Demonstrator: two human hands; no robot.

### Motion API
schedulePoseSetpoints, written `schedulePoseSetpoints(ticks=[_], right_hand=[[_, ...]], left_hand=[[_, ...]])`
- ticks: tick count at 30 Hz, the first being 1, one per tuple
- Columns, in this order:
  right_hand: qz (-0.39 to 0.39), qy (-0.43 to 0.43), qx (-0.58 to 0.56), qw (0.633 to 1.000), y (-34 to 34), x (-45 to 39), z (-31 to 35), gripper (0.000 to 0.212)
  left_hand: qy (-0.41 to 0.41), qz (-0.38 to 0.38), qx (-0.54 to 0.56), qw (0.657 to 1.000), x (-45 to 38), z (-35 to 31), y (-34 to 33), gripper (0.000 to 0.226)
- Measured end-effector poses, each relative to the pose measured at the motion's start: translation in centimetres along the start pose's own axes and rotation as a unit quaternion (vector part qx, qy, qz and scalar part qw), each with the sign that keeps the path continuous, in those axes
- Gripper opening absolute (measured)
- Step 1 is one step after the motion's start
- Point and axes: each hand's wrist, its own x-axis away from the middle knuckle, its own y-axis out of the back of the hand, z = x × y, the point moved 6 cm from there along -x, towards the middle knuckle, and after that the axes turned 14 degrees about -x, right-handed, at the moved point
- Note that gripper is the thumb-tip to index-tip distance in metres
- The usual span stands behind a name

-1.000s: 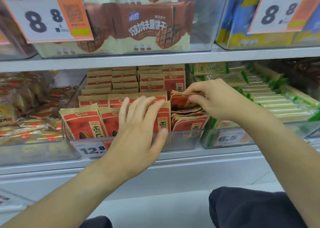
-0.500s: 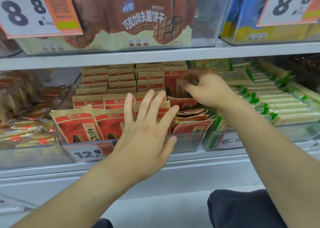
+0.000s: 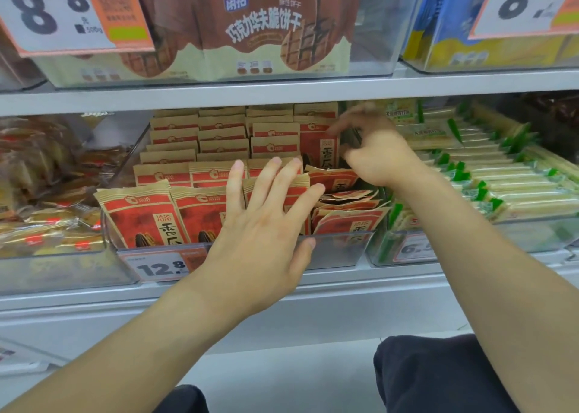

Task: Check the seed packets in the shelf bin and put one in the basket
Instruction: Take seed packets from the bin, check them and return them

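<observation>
Red-and-tan seed packets (image 3: 144, 215) stand in rows inside a clear shelf bin (image 3: 338, 251) on the middle shelf. In the right column several packets (image 3: 347, 221) lie tipped over. My left hand (image 3: 260, 224) is spread flat over the bin's front, its straight fingers resting on the front middle packets. My right hand (image 3: 376, 152) reaches deep into the right column, blurred by motion. Its curled fingers and thumb pinch the edge of an upright seed packet (image 3: 318, 149). No basket is in view.
A 12.8 price tag (image 3: 156, 267) sits on the bin's front. Chocolate wafer packs (image 3: 266, 27) and 8.8 signs (image 3: 47, 8) fill the upper shelf. Green-and-white bars (image 3: 501, 187) fill the right bin, gold-wrapped snacks (image 3: 37, 193) the left. My dark-trousered knee (image 3: 438, 375) is below.
My right hand has moved from the tipped front packets back and up to an upright packet deeper in the bin. My left hand has spread its fingers and lifted slightly.
</observation>
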Motion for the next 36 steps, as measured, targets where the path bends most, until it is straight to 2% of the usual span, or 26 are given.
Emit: schedulePoseSetpoints(ticks=[2, 4, 8, 13, 17, 23, 28, 31, 34, 36], right_hand=[[-0.043, 0.025, -0.034, 0.998, 0.4, 0.4, 0.4, 0.023], [-0.068, 0.031, -0.051, 0.996, 0.7, 0.8, 0.6, 0.022], [-0.050, 0.038, -0.010, 0.998, 0.5, 1.3, 1.0, 0.032], [-0.093, 0.041, 0.007, 0.995, 1.6, 2.0, 0.9, 0.012], [-0.145, -0.015, -0.055, 0.988, 2.6, 2.7, -0.4, 0.014], [-0.183, 0.054, -0.120, 0.974, 4.1, 4.8, 0.8, 0.010], [-0.149, 0.181, -0.206, 0.950, 5.9, 8.1, 4.4, 0.026], [-0.169, 0.277, -0.212, 0.922, 6.7, 10.6, 8.0, 0.025], [-0.197, 0.363, -0.208, 0.887, 6.4, 13.3, 11.2, 0.024], [-0.224, 0.394, -0.232, 0.860, 6.1, 14.8, 12.8, 0.023]], left_hand=[[0.002, 0.001, 0.000, 1.000, 0.0, 0.0, 0.0, 0.063], [0.003, 0.003, 0.004, 1.000, -0.1, -0.1, 0.1, 0.063], [0.002, 0.008, 0.014, 1.000, 0.0, 0.0, 0.1, 0.063], [-0.002, 0.012, 0.024, 1.000, 0.2, 0.1, 0.3, 0.063], [-0.002, 0.014, 0.039, 0.999, 0.3, 0.1, 0.5, 0.063], [0.014, -0.025, 0.130, 0.991, 0.5, 0.4, 1.3, 0.061], [0.094, -0.107, 0.273, 0.951, 0.8, 1.8, 3.1, 0.059], [0.098, -0.123, 0.322, 0.934, 0.9, 1.8, 3.7, 0.061], [0.088, -0.171, 0.437, 0.879, 1.3, 1.4, 4.9, 0.039], [0.082, -0.254, 0.475, 0.839, 2.1, 1.5, 6.8, 0.022]])
